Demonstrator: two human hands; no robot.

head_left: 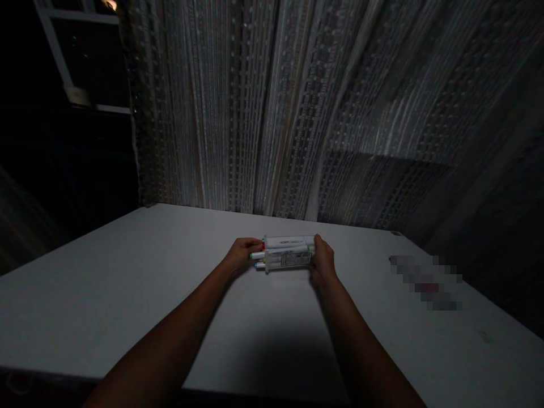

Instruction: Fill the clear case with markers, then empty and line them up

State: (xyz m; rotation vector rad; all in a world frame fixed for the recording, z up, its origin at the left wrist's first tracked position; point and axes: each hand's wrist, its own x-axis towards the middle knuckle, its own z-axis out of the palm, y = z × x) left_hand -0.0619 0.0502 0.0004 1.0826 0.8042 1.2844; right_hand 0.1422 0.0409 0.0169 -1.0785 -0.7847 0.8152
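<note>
A clear plastic case [296,260] of white markers lies on its side above the middle of the table, its open end facing left. A white label with dark print shows on its near side. Coloured cap ends, green, blue and red among them, stick out at the left; a green-ended marker [257,256] protrudes furthest. My right hand [323,259] is closed around the case's right end. At the open end, my left hand [241,256] has its fingers curled against the marker caps, seemingly pinching one by the red end; its fingertips are partly hidden.
The white table [140,294] stretches to both sides. A blurred-out object [425,283] lies on its right part, with a small pale scrap [484,336] nearer the right edge. A patterned curtain [263,113] hangs behind the table's far edge. The light is dim.
</note>
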